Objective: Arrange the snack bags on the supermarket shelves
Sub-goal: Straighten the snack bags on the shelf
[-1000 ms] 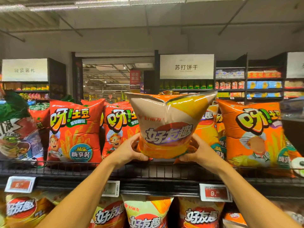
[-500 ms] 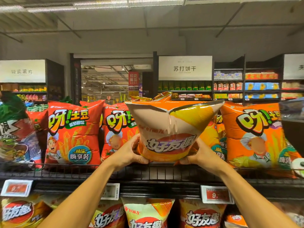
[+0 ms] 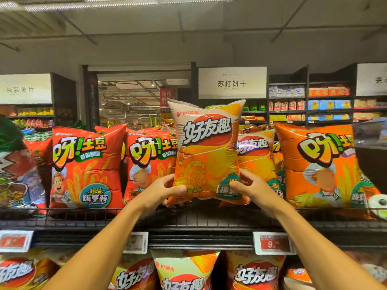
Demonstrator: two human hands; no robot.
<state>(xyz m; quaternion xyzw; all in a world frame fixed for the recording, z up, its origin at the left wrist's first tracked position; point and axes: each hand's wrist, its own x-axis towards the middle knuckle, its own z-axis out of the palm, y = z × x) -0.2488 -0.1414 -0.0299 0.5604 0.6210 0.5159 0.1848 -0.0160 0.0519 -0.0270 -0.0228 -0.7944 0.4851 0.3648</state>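
Upright, the puffy orange chip bag [image 3: 206, 151] sits gripped by both hands' fingers [image 3: 178, 188].

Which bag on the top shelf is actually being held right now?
The orange-and-beige chip bag at centre: left hand and right hand grip its bottom corners; the others stand untouched.

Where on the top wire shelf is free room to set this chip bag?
Bare wire shelf shows only under the held chip bag, between the red fries bag and the orange bag. A matching bag stands close behind. Elsewhere bags crowd together.
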